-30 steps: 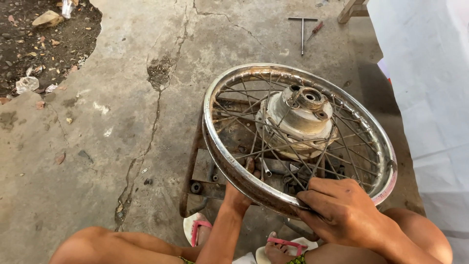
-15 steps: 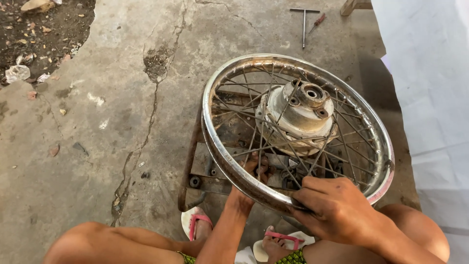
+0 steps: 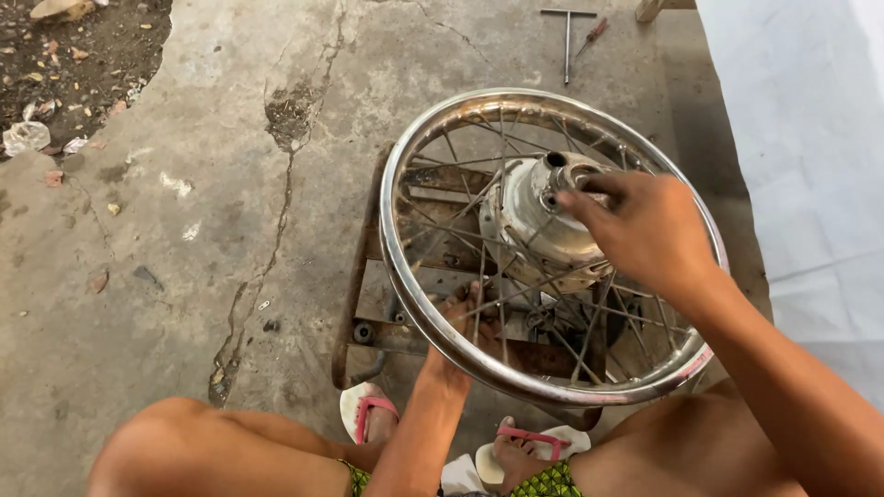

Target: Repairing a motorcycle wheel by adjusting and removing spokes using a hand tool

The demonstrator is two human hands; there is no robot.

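Working on one spoked wheel [image 3: 433, 304] that lies flat on a rusty metal stand [image 3: 364, 276] just in front of your knees, your right hand [image 3: 645, 230] rests loosely open, fingers curled on the one grey hub [image 3: 539, 216]. Your left hand [image 3: 460, 317] reaches up under the near rim among the spokes; its grip is hidden. Steady the hub and move one spoke at a time. Far off lie one T-handle wrench [image 3: 567, 37] and one red-handled screwdriver [image 3: 592, 35]. Two pink-strapped sandals [image 3: 368, 414] are near.
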